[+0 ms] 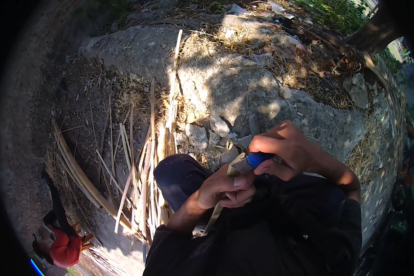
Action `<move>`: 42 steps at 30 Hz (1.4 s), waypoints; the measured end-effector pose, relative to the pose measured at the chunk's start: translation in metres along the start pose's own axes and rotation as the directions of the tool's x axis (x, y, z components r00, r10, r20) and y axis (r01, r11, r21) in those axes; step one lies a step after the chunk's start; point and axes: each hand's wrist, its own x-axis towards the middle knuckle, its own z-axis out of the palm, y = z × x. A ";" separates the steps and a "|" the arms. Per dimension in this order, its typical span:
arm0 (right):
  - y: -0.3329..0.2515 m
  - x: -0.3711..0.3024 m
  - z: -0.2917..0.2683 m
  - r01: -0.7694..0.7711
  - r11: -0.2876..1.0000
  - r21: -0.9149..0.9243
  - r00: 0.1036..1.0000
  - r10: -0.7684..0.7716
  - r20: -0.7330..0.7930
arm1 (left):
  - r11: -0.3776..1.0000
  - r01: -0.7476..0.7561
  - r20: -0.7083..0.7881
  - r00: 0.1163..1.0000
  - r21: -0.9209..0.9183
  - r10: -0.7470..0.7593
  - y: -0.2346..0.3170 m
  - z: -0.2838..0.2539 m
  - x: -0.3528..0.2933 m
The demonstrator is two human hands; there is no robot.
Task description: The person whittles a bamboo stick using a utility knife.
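My left hand (226, 187) is closed around a pale bamboo strip (213, 220), which slants from my lap up past my thumb. In my right hand (285, 149) is a knife (259, 159) with a blue handle, gripped between fingers and thumb. The knife's short, wide grey blade (244, 166) lies against the upper part of the strip, just above my left thumb. My left fingers partly hide the strip's middle, and the blade's edge cannot be made out. Both hands are held close together over my dark-clothed lap.
Left of my knee (177, 177) lie many long split bamboo pieces (145, 193), beside a curved bamboo pole (85, 179). Broken stones (197, 136) and a rough concrete slab (257, 99) are ahead. A person in red (64, 248) sits at the lower left. A tree trunk (375, 34) stands far right.
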 end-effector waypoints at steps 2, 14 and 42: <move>0.004 -0.001 0.007 0.033 0.999 0.001 0.997 -0.033 -0.075 | 1.000 0.022 0.011 1.000 -0.023 -0.021 0.000 0.000 0.001; 0.008 0.001 0.010 0.052 0.974 -0.222 0.974 -0.098 -0.202 | 0.987 0.124 -0.048 0.990 -0.104 -0.130 0.000 0.006 0.003; -0.006 0.000 0.004 -0.032 0.965 -0.259 0.992 -0.002 -0.128 | 0.983 0.149 -0.236 0.957 -0.105 -0.171 0.007 0.008 -0.005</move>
